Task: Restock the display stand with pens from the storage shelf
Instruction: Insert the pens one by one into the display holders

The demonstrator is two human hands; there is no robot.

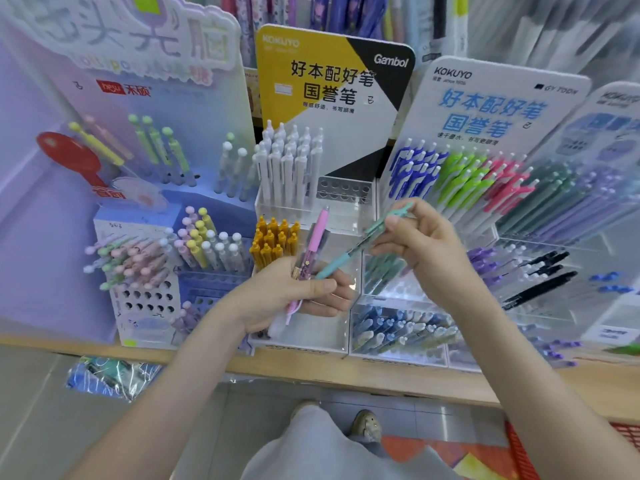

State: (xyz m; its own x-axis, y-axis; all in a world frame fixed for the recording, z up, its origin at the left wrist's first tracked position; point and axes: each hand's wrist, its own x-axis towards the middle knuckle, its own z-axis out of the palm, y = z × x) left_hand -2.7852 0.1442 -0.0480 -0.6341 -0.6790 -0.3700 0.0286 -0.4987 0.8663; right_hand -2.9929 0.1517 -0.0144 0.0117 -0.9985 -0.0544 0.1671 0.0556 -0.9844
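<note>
Two pens are in hand, one in each. The left hand [294,296] has its grip clamped round a pink pen [318,233], fingers and thumb curled over its lower half. This pen stands almost upright, pale pink with a clip at the top and a dark band with a small gold flower lower down. The right hand [426,244] has its grip pinched together on the upper end of a mint-green pen [343,259]. That pen slants down to the left, and its lower end touches or nearly touches the left hand's fingers; I cannot tell which. Both pens are held in front of the stands, above the front edge of the wooden surface [381,379].

Four display stands can be made out on that surface. One pastel stand [145,98] at the left carries round-topped pens in pink, yellow, green and white. One yellow-and-black stand [311,64] holds a packed block of white pens [287,161], too many to count. Below them are about a dozen orange pens [275,240], and a grey block of round holes [343,192] sits beside the white ones. One white stand with blue lettering [491,98] shows five colour bands: blue, green, pink, dark green and purple. A fourth stand [616,109] is cut off at the right edge.

One blue-and-teal packet [104,375] lies below the surface at the left, and one shoe [367,424] shows on the floor.
</note>
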